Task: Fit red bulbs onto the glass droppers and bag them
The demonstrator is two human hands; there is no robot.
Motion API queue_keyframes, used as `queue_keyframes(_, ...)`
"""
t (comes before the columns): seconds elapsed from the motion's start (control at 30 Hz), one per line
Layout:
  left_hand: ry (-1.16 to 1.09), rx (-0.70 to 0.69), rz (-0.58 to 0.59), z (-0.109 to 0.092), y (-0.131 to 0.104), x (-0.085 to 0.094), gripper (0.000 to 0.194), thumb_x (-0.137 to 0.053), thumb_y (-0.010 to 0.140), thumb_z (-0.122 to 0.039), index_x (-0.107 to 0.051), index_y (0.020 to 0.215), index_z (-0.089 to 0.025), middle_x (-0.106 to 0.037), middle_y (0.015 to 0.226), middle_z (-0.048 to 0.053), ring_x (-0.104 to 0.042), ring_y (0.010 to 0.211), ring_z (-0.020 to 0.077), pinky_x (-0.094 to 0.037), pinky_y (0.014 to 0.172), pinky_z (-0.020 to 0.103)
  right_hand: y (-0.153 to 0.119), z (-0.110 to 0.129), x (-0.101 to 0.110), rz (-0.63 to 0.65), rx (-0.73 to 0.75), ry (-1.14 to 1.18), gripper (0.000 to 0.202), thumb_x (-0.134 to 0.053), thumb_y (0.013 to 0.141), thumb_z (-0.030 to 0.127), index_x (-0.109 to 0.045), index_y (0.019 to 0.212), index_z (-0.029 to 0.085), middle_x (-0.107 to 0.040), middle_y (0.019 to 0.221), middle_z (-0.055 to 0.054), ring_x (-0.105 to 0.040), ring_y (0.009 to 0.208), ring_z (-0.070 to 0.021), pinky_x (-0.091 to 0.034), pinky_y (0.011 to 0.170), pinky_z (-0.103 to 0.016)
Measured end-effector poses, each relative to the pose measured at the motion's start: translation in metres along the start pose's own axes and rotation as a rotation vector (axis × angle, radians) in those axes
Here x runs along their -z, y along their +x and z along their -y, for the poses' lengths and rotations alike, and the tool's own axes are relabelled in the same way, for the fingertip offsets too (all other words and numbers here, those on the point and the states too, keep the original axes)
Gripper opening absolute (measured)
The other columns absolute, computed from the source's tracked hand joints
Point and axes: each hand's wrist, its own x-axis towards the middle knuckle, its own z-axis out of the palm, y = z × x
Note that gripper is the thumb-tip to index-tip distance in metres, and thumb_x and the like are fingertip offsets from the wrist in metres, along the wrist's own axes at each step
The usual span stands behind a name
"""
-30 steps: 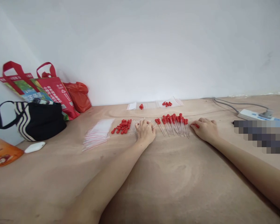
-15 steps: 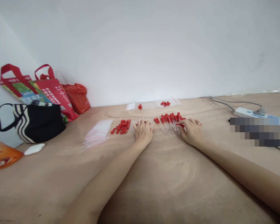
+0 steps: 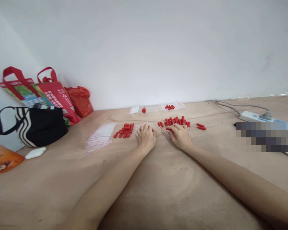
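My left hand is closed with its fingers curled over a row of clear glass dropper tubes; a thin tube seems to stick out to the right from its fingertips. My right hand pinches a red rubber bulb, close to that tube's end; whether they touch I cannot tell. Behind and under the right hand lie several droppers with red bulbs on top, partly covered. A pile of loose red bulbs sits left of the tubes. Two more loose bulbs lie to the right.
Clear zip bags are stacked on the left of the wooden table. Near the wall lie more bags with red bulbs and tubes. Shopping bags, a black bag and a white case stand left; a power strip is right.
My right hand has moved left with a red bulb, toward my left hand, uncovering two loose bulbs on the right. My left hand has stayed nearly in place.
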Motion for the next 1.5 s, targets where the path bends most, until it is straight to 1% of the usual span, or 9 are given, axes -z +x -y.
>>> queue_keyframes(0.1,-0.129,-0.093,0.016,0.01,-0.016,0.011,0.011,-0.045,0.083,-0.024,-0.052,0.079,-0.017,-0.06,0.082,0.005,-0.051,0.084,0.0207,-0.032,0.076,0.034,-0.005,-0.002,0.005,-0.002,0.031,0.101,0.023,-0.039,0.085,0.028,-0.059,0.091,0.02,-0.062,0.087,-0.005,-0.054,0.081,-0.0157,-0.029,0.073,-0.031)
queue_keyframes(0.2,-0.239,-0.208,0.021,0.022,-0.03,0.021,0.013,-0.04,0.086,-0.023,-0.05,0.079,-0.017,-0.062,0.074,0.0,-0.055,0.07,0.0146,-0.029,0.078,0.033,-0.008,0.002,0.008,0.038,0.117,0.205,0.02,-0.041,0.084,0.028,-0.057,0.091,0.019,-0.062,0.086,-0.005,-0.055,0.08,-0.0153,-0.031,0.072,-0.03)
queue_keyframes(0.27,-0.27,-0.246,0.006,0.027,-0.036,0.027,0.015,-0.038,0.087,-0.023,-0.051,0.082,-0.018,-0.064,0.076,-0.001,-0.056,0.067,0.0131,-0.027,0.08,0.033,-0.009,0.007,0.009,0.072,0.169,0.244,0.019,-0.042,0.084,0.028,-0.057,0.09,0.019,-0.062,0.085,-0.005,-0.055,0.079,-0.0157,-0.033,0.071,-0.03)
queue_keyframes(0.37,-0.29,-0.276,-0.006,0.028,-0.037,0.031,0.018,-0.037,0.088,-0.023,-0.054,0.087,-0.02,-0.066,0.084,0.0,-0.059,0.072,0.0132,-0.026,0.081,0.032,-0.01,0.013,0.01,0.097,0.213,0.252,0.018,-0.042,0.084,0.028,-0.056,0.091,0.019,-0.061,0.083,-0.005,-0.055,0.076,-0.0158,-0.034,0.07,-0.031)
queue_keyframes(0.57,-0.301,-0.295,0.013,0.024,-0.034,0.031,0.019,-0.039,0.087,-0.023,-0.058,0.085,-0.021,-0.067,0.081,0.0,-0.06,0.072,0.0128,-0.025,0.082,0.032,-0.01,0.015,0.012,0.113,0.238,0.296,0.016,-0.042,0.084,0.026,-0.055,0.09,0.02,-0.061,0.086,-0.005,-0.055,0.079,-0.0155,-0.035,0.07,-0.031)
queue_keyframes(0.87,-0.301,-0.327,0.045,0.024,-0.034,0.032,0.018,-0.041,0.086,-0.02,-0.059,0.086,-0.022,-0.067,0.083,0.0,-0.06,0.072,0.0122,-0.026,0.082,0.031,-0.011,0.018,0.012,0.105,0.263,0.403,0.015,-0.045,0.082,0.028,-0.055,0.086,0.018,-0.06,0.077,-0.005,-0.053,0.072,-0.015,-0.04,0.066,-0.028)
queue_keyframes(1.1,-0.3,-0.393,0.051,0.026,-0.034,0.031,0.022,-0.041,0.086,-0.018,-0.061,0.092,-0.025,-0.067,0.083,-0.001,-0.06,0.073,0.0115,-0.024,0.08,0.032,-0.011,0.016,0.011,0.077,0.31,0.403,0.015,-0.044,0.083,0.026,-0.057,0.085,0.018,-0.058,0.071,-0.004,-0.051,0.068,-0.0145,-0.04,0.064,-0.028)
queue_keyframes(1.33,-0.299,-0.502,-0.034,0.027,-0.034,0.029,0.022,-0.043,0.084,-0.014,-0.062,0.088,-0.023,-0.067,0.079,-0.002,-0.059,0.069,0.0107,-0.023,0.074,0.032,-0.013,0.014,0.011,0.063,0.373,0.394,0.016,-0.044,0.083,0.025,-0.058,0.084,0.017,-0.059,0.07,-0.005,-0.048,0.066,-0.0145,-0.038,0.062,-0.028)
queue_keyframes(1.5,-0.265,-0.543,-0.029,0.029,-0.034,0.028,0.025,-0.041,0.082,-0.009,-0.061,0.087,-0.022,-0.067,0.078,-0.002,-0.058,0.066,0.0105,-0.022,0.069,0.032,-0.014,0.013,0.01,0.065,0.41,0.397,0.014,-0.047,0.082,0.026,-0.059,0.084,0.018,-0.062,0.073,-0.004,-0.049,0.066,-0.0141,-0.036,0.063,-0.029)
